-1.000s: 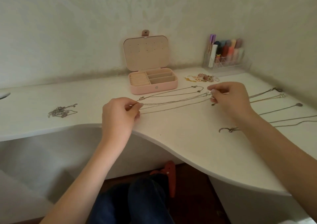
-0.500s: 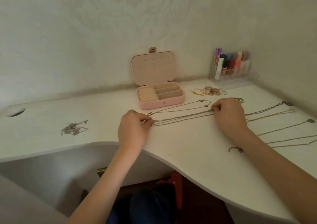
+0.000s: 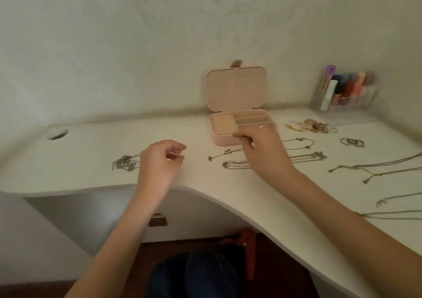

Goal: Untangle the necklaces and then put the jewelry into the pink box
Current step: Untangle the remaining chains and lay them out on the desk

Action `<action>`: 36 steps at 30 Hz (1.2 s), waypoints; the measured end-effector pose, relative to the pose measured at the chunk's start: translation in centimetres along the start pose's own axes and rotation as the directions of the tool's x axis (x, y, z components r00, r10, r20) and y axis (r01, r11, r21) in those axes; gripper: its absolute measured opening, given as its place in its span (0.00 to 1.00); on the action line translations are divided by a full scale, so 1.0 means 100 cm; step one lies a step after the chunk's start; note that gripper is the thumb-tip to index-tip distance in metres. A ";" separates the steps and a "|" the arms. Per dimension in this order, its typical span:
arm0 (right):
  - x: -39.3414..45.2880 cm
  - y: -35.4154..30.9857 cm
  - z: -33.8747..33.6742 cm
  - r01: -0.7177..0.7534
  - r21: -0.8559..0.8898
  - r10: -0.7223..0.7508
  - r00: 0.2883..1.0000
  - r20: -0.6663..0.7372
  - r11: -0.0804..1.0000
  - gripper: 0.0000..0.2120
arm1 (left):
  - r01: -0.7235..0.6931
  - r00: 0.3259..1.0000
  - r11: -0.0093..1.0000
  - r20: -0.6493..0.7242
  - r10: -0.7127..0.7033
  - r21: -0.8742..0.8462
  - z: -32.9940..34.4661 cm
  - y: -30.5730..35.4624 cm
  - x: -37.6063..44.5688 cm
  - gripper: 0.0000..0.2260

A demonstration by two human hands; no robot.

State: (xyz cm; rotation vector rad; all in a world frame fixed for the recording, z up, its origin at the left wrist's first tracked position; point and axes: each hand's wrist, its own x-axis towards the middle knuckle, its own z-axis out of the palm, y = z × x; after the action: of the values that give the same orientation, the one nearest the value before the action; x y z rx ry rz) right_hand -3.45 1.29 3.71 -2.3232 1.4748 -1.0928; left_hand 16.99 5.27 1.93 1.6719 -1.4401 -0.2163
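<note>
Pink box (image 3: 225,138), right hand (image 3: 262,151) pinching chain (image 3: 226,154)

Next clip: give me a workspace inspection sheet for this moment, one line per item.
Surface: white desk, curved front edge, round hole at left.
Job's things: pink box open, compartments look empty; tangled chains at left; necklaces laid out at right.
Clutter: small jewelry pile; rings; clear organizer with cosmetics.
Grippers: left hand loosely curled, empty; right hand pinching at a chain before the box.
Cables: nothing seen.
Surroundings: patterned wall.
</note>
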 end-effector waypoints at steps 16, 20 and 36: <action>0.044 -0.115 0.154 0.184 0.289 -0.284 0.889 0.359 0.940 0.08 | 0.118 0.993 0.986 -0.041 -0.114 0.119 -0.078 -0.088 0.013 0.02; 0.053 -0.109 0.155 -0.047 0.484 -0.121 0.943 0.311 0.874 0.04 | 0.071 0.997 0.989 0.007 -0.073 0.128 -0.069 -0.095 0.024 0.05; 0.083 -0.086 0.137 -0.444 0.893 0.267 0.855 0.445 -0.065 0.07 | 0.322 0.873 0.621 -0.030 -0.486 -0.714 -0.059 -0.091 0.060 0.07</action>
State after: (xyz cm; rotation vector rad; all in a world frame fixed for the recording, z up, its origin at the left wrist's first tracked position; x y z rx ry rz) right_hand 13.67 -4.49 2.32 -0.8056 0.6308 -1.1346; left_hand 28.99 2.36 1.37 1.2914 -0.6366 -0.7150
